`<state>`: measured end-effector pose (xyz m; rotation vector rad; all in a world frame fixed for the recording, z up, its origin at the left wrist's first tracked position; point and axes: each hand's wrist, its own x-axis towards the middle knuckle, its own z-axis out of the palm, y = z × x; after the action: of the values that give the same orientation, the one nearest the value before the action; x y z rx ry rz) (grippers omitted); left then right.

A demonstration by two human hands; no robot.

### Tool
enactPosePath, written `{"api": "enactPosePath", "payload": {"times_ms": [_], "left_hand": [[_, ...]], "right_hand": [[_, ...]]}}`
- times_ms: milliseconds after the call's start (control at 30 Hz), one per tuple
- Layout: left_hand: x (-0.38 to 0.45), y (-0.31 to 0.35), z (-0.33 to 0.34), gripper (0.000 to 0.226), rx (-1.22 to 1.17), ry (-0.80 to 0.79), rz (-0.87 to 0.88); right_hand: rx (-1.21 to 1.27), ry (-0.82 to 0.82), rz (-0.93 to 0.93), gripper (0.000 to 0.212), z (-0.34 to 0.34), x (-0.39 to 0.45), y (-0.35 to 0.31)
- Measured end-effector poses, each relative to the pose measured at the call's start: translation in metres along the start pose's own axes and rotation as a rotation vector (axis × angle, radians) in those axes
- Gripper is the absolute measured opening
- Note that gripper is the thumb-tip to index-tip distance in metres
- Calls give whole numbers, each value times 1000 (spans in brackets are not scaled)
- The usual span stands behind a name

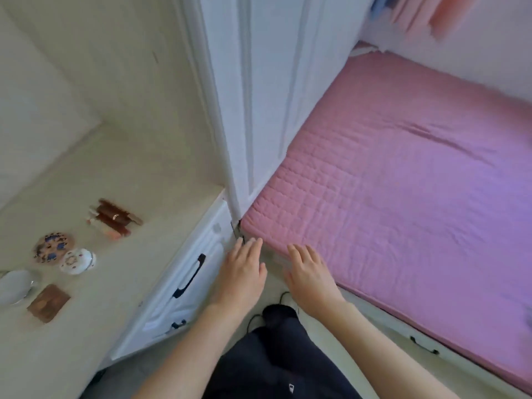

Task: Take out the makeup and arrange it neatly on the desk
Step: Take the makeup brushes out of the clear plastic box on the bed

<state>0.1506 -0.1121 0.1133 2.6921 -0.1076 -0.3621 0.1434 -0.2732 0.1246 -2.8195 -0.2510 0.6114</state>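
Observation:
On the cream desk (121,180) at the left lie the makeup items: a group of brown and pink lipstick tubes (113,221), a round blue-patterned compact (54,248), a small white round compact (77,261), a silver round case (15,286) at the frame's edge and a brown rectangular palette (48,303). My left hand (243,273) and my right hand (309,276) hover side by side with straight fingers and nothing in them, in the gap between the desk's drawers and the bed. Both are well to the right of the makeup.
White drawers with black handles (190,276) front the desk. A white wardrobe panel (259,96) rises between desk and bed. A pink quilted mattress (403,182) fills the right. My dark-trousered legs (276,355) are below.

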Motion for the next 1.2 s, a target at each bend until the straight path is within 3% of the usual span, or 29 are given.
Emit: {"api": "enactPosePath", "payload": {"times_ms": [300,500,967,1200], "left_hand": [[-18,94,55,61,293,-192,520],[-32,175,97,59,356,-288,829],[-101,370,216,60,379,-460,1127],[-137,456,252,56,387,-514,1387]], "right_hand": [[117,120,387,59,27,-102,76],[203,188,646,60,46,-179,136],[418,372,1073,60,89,-343,258],[497,453,1321,60,96,-410,298]]}}
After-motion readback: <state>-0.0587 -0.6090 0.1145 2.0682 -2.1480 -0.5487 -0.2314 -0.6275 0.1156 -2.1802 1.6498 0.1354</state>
